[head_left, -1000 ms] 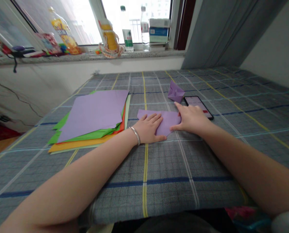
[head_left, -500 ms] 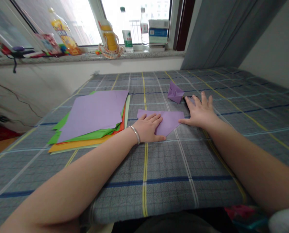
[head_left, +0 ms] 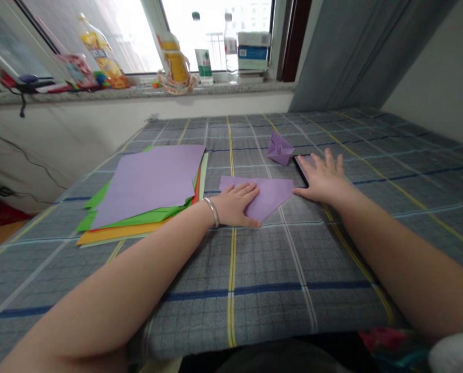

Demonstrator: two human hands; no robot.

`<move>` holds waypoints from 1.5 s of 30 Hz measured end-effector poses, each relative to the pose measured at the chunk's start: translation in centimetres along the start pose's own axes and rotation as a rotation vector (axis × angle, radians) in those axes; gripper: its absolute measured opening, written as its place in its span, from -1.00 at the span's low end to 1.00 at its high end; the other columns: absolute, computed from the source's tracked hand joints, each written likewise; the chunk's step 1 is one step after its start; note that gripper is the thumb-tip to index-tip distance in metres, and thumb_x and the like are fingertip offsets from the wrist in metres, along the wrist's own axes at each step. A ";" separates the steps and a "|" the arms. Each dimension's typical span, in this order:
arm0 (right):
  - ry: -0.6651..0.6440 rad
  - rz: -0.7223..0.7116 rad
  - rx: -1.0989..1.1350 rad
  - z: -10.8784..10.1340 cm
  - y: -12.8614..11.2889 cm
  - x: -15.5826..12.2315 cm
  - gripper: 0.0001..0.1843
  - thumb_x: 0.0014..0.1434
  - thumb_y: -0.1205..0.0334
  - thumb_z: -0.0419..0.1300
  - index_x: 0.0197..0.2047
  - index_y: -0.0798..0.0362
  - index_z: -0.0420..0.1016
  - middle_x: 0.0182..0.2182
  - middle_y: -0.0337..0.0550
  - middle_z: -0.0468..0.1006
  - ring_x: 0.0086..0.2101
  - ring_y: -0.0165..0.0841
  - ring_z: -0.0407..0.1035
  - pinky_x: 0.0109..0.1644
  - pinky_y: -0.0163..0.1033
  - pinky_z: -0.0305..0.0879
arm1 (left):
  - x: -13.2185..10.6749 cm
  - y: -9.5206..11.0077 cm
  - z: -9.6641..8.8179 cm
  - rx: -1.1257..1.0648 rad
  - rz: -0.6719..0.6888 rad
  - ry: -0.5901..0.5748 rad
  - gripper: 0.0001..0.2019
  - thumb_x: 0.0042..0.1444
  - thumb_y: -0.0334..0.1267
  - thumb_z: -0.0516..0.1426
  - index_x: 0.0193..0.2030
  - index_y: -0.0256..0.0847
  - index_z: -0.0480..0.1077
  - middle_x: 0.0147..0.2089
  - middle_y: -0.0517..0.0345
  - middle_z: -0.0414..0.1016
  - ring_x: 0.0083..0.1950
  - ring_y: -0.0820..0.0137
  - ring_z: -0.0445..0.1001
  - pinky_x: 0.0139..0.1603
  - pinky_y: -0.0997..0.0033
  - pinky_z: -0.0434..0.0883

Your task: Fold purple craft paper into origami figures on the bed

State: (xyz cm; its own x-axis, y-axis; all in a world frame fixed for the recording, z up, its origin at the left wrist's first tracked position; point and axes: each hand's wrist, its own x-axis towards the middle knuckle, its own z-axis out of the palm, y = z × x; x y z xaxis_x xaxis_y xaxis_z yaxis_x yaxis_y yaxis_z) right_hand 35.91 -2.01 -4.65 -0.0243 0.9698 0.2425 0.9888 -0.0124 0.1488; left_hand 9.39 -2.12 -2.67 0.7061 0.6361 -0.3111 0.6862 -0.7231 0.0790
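On the plaid cloth lies a folded purple sheet of paper (head_left: pixel 272 191) with slanted lower sides. My left hand (head_left: pixel 235 204), with a silver bangle at the wrist, rests flat over its left part, fingers stretched out. To the right, my right hand (head_left: pixel 322 176) is spread over a dark-edged flat device, perhaps a phone (head_left: pixel 300 171), which it mostly hides. The right thumb tip is at the right corner of the folded sheet; whether it touches I cannot tell. Just beyond sits a small folded purple paper shape (head_left: pixel 280 148).
A stack of coloured paper, purple sheet (head_left: pixel 149 181) on top with green, orange and red below, lies at the left. Along the windowsill (head_left: pixel 138 93) stand bottles, a yellow cup (head_left: pixel 177 65), a tube (head_left: pixel 204 66) and boxes (head_left: pixel 253 52). A grey curtain (head_left: pixel 344 57) hangs at the right.
My right hand has shifted slightly right, its thumb drawing off the folded sheet toward the dark-edged device. My left hand has slid a little left on the paper.
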 end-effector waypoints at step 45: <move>0.271 -0.727 0.830 -2.1 -6.0 -2.3 -0.90 0.13 0.32 0.18 -0.41 -0.02 0.35 -0.38 -0.19 0.50 -0.28 -0.31 0.36 -0.15 -0.17 0.28 | -0.3 0.9 1.0 0.110 0.375 0.949 -0.77 0.33 -0.20 -0.05 -0.29 -0.19 0.34 -0.26 0.14 0.50 -0.23 0.39 0.41 -0.11 0.34 0.30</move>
State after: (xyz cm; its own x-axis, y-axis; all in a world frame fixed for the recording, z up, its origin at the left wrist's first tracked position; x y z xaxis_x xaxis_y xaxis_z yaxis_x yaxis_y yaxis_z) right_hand 29.76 -4.65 -4.04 -0.5633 0.5957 0.5725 0.5172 0.7946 -0.3179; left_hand 9.61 -3.21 -3.43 0.7516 0.2804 0.5970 0.4069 -0.9095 -0.0851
